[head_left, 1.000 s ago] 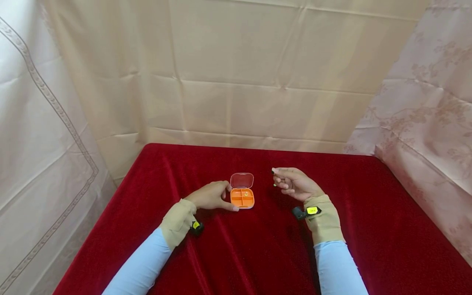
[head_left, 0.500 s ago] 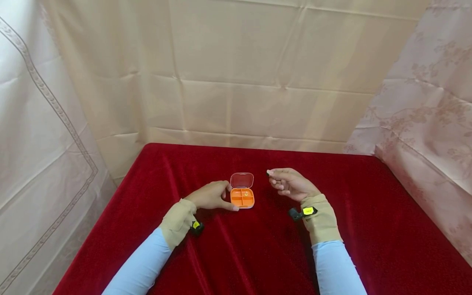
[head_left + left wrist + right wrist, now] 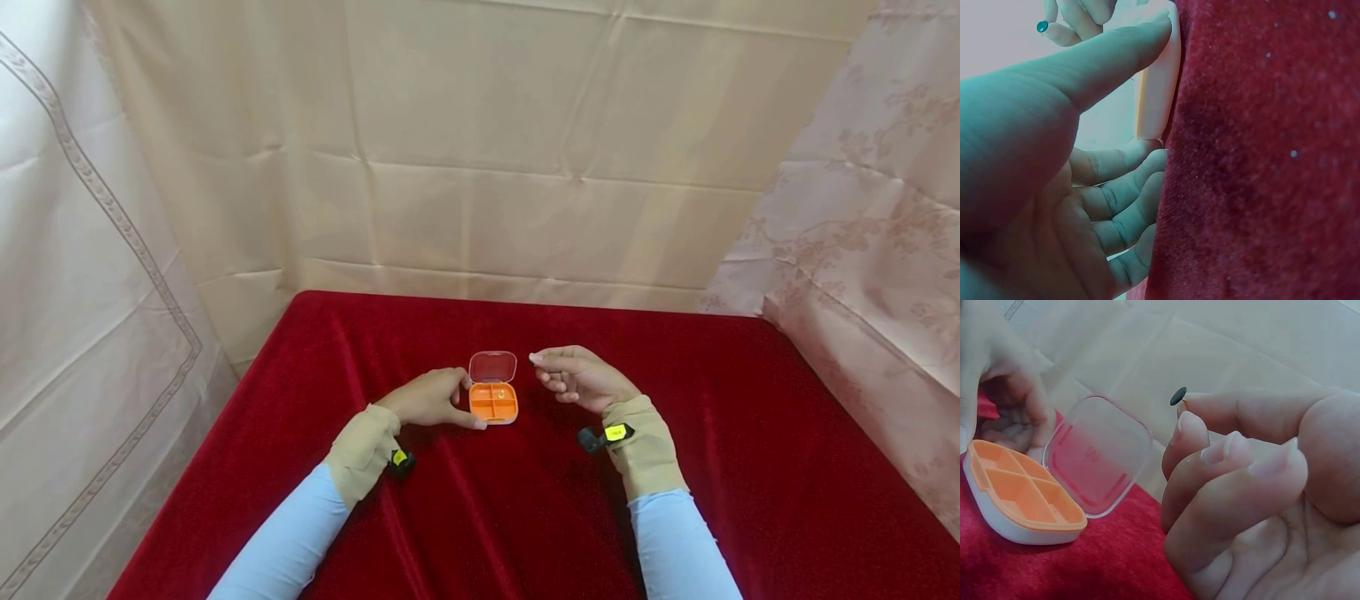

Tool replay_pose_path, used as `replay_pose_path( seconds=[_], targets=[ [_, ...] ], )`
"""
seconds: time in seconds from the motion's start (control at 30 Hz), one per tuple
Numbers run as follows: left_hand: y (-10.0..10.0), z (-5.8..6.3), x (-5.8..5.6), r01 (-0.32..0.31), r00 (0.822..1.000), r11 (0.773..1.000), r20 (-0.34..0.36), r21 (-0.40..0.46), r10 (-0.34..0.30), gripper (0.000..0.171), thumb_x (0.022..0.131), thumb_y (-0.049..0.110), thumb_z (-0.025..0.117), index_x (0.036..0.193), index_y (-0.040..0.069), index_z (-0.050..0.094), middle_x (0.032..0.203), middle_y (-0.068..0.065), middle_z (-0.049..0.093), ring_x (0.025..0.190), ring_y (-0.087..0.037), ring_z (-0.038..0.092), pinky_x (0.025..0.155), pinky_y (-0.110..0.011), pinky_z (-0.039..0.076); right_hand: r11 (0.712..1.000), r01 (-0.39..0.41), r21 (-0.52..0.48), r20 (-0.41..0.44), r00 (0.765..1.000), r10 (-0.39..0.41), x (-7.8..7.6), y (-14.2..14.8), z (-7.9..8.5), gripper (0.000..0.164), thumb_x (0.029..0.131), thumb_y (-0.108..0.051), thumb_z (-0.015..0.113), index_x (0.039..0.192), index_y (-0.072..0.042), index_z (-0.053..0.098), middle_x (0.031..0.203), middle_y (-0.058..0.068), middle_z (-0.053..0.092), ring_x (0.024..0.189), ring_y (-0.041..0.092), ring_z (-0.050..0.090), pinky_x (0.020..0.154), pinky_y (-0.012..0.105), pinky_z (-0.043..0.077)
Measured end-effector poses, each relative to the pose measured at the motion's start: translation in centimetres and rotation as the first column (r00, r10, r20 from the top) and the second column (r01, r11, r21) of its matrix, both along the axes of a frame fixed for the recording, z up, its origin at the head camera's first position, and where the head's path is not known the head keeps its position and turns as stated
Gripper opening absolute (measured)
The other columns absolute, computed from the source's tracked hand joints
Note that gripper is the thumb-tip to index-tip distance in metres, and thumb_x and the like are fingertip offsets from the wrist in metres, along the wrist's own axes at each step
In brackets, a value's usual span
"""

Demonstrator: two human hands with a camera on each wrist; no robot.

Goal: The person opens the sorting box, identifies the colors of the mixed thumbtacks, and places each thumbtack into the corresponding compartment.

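Observation:
An orange four-part pill box (image 3: pixel 492 403) with a white base lies on the red cloth, its clear lid (image 3: pixel 1097 456) raised. My left hand (image 3: pixel 429 398) steadies it, thumb at the front edge and fingers at the back left corner. In the left wrist view the thumb (image 3: pixel 1116 53) lies along the box's white side (image 3: pixel 1157 103). Right of the box, my right hand (image 3: pixel 585 379) pinches a small dark green disc-headed stud (image 3: pixel 1178 395) with a thin gold-coloured pin between thumb and forefinger. A tiny pale gold piece (image 3: pixel 502 395) sits in the back right compartment.
Red velvet cloth (image 3: pixel 360 333) covers the table. A beige curtain (image 3: pixel 480 167) hangs behind it, with patterned cloths to the left and right. Each wrist wears a small black camera, such as the right one (image 3: pixel 592 440).
My right hand has moved left and slightly down toward the pill box, still pinching the stud. A small pale spot under that hand is no longer visible. The left hand and box stay put.

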State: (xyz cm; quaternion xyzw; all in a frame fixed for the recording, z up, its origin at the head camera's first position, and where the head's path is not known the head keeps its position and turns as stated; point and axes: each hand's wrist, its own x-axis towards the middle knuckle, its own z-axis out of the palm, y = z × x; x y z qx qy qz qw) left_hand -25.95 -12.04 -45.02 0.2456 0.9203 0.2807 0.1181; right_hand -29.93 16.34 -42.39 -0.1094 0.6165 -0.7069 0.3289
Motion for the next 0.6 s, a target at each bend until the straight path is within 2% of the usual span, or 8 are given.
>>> replay_pose_path(
  seconds=[0.4,0.6],
  targets=[
    [-0.02,-0.07,-0.07,0.013,1.0,1.0,-0.006,0.001,-0.013,0.064,0.075,0.055,0.077,0.115,0.01,0.056,0.089,-0.001,0.057,0.079,-0.015,0.053,0.068,-0.026,0.044,0.999,-0.008,0.034,-0.027,1.0,0.009,0.21,-0.59,-0.09,0.012,0.098,-0.018,0.06,0.097,-0.007,0.065,0.073,0.001,0.05,0.054,0.006,0.035,0.043,0.016,0.03],
    [-0.01,-0.2,-0.18,0.01,1.0,1.0,-0.005,0.006,-0.01,0.063,0.074,0.055,0.078,0.114,0.01,0.056,0.089,-0.001,0.057,0.078,-0.015,0.053,0.067,-0.026,0.044,0.998,-0.009,0.061,-0.042,0.999,0.011,0.23,-0.94,-0.29,0.02,0.097,-0.018,0.06,0.105,0.0,0.062,0.073,0.001,0.051,0.054,0.006,0.036,0.043,0.016,0.03]
  ],
)
